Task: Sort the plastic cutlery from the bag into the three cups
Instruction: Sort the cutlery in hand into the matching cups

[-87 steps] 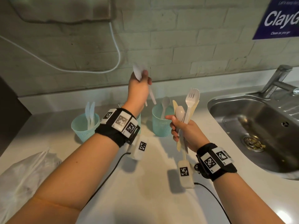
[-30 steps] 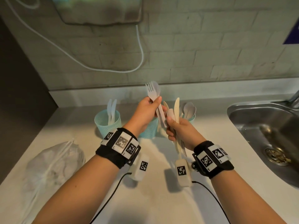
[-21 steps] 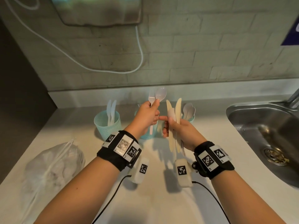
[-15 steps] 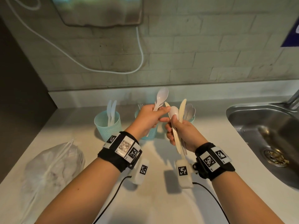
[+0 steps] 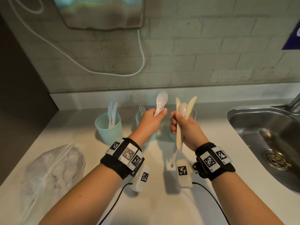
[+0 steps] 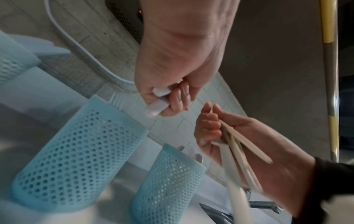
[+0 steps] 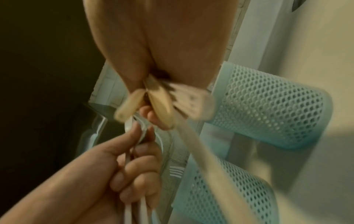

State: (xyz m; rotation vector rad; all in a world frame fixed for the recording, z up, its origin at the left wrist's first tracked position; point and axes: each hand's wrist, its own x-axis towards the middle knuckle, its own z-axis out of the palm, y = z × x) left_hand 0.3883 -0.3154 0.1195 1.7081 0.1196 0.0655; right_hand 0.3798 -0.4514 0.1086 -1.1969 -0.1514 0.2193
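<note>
My left hand [image 5: 159, 113] grips a white plastic spoon [image 5: 161, 101] by its handle, bowl up, above the middle teal mesh cup [image 5: 138, 117], where fork tines [image 5: 142, 108] stick out. My right hand [image 5: 176, 117] holds a bundle of cutlery [image 5: 185, 108] upright: two cream knives and a white spoon. The left cup [image 5: 108, 129] holds two white knives. The right cup [image 6: 168, 181] sits behind my right hand with spoons in it. In the left wrist view my left hand [image 6: 172, 104] is curled round the spoon handle. The right wrist view shows the bundle's handles [image 7: 162, 100], blurred.
The clear plastic bag [image 5: 52, 169] lies on the white counter [image 5: 162, 200] at the front left. A steel sink [image 5: 253, 120] with a tap is at the right. A tiled wall with a white cable rises behind the cups.
A second ago my left hand held a fork together with the spoon beside the bundle. Now it holds only the spoon, and the two hands stand slightly apart.
</note>
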